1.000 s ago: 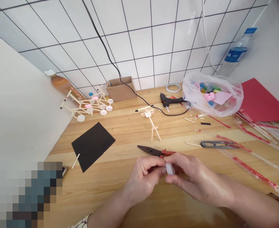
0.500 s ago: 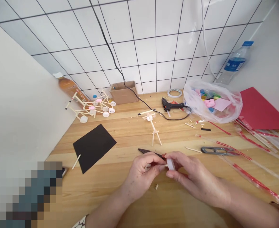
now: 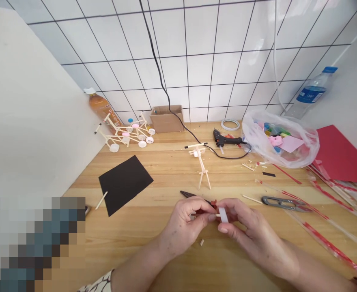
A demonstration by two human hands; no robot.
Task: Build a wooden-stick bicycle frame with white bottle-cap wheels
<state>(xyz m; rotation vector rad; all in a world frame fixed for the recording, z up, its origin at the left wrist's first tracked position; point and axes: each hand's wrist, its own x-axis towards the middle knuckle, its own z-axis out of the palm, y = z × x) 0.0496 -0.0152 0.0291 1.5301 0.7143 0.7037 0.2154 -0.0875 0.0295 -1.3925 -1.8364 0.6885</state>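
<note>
My left hand [image 3: 183,227] pinches a thin wooden stick [image 3: 217,215] between thumb and fingers. At the stick's right end is a white round plastic cap [image 3: 223,215], seen nearly edge-on, which the fingers of my right hand [image 3: 253,231] grip by its rim. My fingers hide most of the stick. Just behind my hands lies a tool with dark pointed jaws [image 3: 188,194], partly covered. Beyond it is a small stick frame [image 3: 201,164] with splayed legs and a black-ended crossbar. A short stick piece [image 3: 202,242] rests below my left hand.
Black card [image 3: 125,184] lies left, near finished stick models with white wheels [image 3: 142,144]. A glue gun [image 3: 227,140], its cord, a plastic bag [image 3: 310,156] of coloured bits and a cardboard box [image 3: 168,121] are at the back. Grey snips [image 3: 284,202] and red-white strips [image 3: 333,239] lie right.
The view has shifted, so most things on the table appear farther right. The cap has turned slightly and shows more edge-on; both hands keep their hold.
</note>
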